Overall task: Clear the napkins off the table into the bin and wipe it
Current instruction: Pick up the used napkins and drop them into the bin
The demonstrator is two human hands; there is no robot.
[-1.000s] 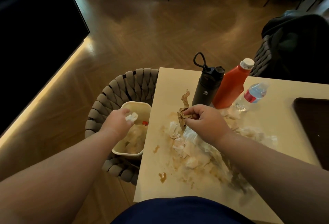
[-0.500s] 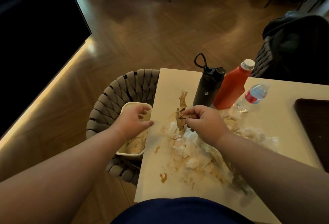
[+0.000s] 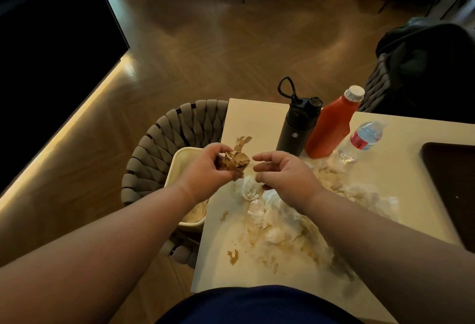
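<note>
Head camera: left hand (image 3: 203,172) clutches a crumpled brown-stained paper napkin (image 3: 235,161) over the edge of the cream table (image 3: 246,118), right hand (image 3: 288,177) loose and empty at its three o'clock. Clearing step; next, I'd say, swing to nine o'clock and drop it into the cream plastic bin (image 3: 177,159).

Brown napkin (image 3: 235,161): passed across, now gripped by the left hand (image 3: 205,170), brought over from the bin.
Right hand (image 3: 285,173): opened, napkin released.
</note>
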